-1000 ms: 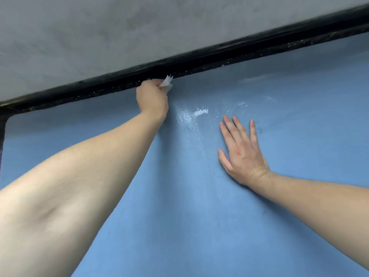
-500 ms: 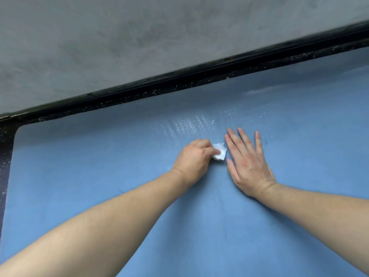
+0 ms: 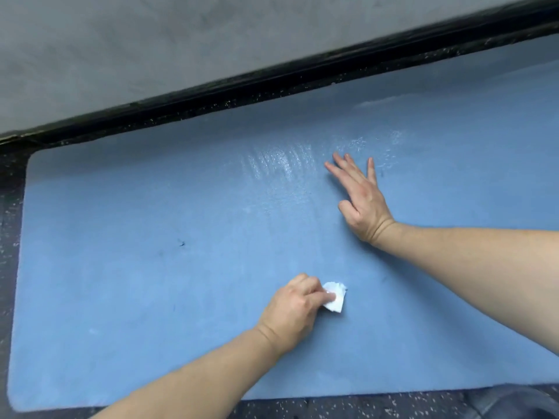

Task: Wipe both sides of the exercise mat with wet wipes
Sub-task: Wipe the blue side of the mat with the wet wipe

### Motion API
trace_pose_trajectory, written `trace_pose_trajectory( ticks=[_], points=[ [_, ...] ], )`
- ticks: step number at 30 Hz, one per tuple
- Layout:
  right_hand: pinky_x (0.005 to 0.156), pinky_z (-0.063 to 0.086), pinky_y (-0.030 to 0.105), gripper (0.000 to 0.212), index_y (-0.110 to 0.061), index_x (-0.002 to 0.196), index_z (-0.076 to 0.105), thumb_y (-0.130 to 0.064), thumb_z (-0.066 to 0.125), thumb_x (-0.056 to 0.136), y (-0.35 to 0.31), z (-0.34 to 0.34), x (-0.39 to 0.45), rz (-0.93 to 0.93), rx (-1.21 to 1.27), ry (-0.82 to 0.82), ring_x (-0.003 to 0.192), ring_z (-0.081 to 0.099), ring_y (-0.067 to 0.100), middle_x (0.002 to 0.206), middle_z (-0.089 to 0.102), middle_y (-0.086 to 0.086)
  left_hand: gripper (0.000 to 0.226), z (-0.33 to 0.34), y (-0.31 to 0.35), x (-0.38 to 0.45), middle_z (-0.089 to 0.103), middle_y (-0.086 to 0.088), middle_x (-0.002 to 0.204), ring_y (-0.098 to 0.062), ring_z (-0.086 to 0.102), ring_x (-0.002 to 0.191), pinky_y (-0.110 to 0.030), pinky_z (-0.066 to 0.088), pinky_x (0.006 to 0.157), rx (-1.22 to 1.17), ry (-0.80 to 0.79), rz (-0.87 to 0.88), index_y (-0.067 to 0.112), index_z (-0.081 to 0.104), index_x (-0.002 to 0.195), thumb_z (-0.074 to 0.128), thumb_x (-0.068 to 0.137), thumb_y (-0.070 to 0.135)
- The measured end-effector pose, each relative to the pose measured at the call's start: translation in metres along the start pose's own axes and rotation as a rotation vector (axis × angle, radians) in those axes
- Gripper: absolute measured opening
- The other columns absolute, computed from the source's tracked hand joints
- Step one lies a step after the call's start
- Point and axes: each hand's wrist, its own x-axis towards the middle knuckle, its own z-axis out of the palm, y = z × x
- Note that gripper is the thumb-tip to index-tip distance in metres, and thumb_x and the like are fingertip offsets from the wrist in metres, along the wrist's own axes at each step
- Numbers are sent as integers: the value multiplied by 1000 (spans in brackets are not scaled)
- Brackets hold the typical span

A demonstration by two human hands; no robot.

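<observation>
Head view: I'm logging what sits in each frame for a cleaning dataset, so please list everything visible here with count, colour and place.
exercise mat: one, blue, flat on the floor, filling most of the view
wet wipe: one, white, crumpled, on the mat near its middle, under the left hand
wet streaks: one shiny patch on the mat's far part, left of the right hand
floor: black with pale specks, showing round the mat's edges
baseboard: one, black strip along the far side
wall: grey, beyond the baseboard
left hand: one, grip pinching the wipe
right hand: one, flat on the mat, fingers spread
</observation>
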Motion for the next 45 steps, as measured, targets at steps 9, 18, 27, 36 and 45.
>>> trace_pose_trajectory(
  ticks=[9, 18, 27, 36, 45],
  points=[
    [129, -2, 28, 78, -21, 160, 41, -7, 49, 85, -4, -64, 10, 155, -17, -420, 162, 14, 15, 174, 23, 6, 26, 24, 32, -52, 58, 4, 90, -20, 55, 80, -34, 53, 61, -3, -10, -112, 26, 69, 109, 51, 94, 13],
    [129, -10, 57, 140, -20, 168, -7, -95, 59, 71, -20, -67, -37, 34, -638, -684, 159, -25, 31, 173, -26, 10, 19, 36, 41, -101, 60, 4, 96, -18, 55, 86, -31, 52, 69, -6, -227, 114, 24, 72, 111, 58, 98, 21],
    [130, 0, 60, 140, -23, 169, -8, -85, 72, 71, -45, -57, -44, 217, -609, -564, 161, -20, 31, 173, -27, 5, 25, 2, 33, -63, 61, 15, 88, -2, 60, 76, -10, 42, 71, -253, 81, -316, 33, 76, 102, 62, 90, 16],
    [116, 28, 75, 170, -45, 158, -30, -80, 91, 43, 0, -122, -4, 603, -652, -618, 158, -21, 45, 166, -42, 0, 32, -168, -92, 219, 67, 12, 68, -7, 61, 68, -21, 46, 67, -224, 678, -799, 26, 79, 87, 63, 94, 52],
    [114, 32, 72, 166, -39, 144, -47, -82, 85, 52, 18, -116, 2, 543, -691, -688, 155, -25, 51, 159, -50, 10, 30, -119, -115, 309, 59, 4, 95, 0, 48, 78, -13, 31, 66, -14, 597, -652, 18, 77, 94, 53, 92, 0]
  ],
)
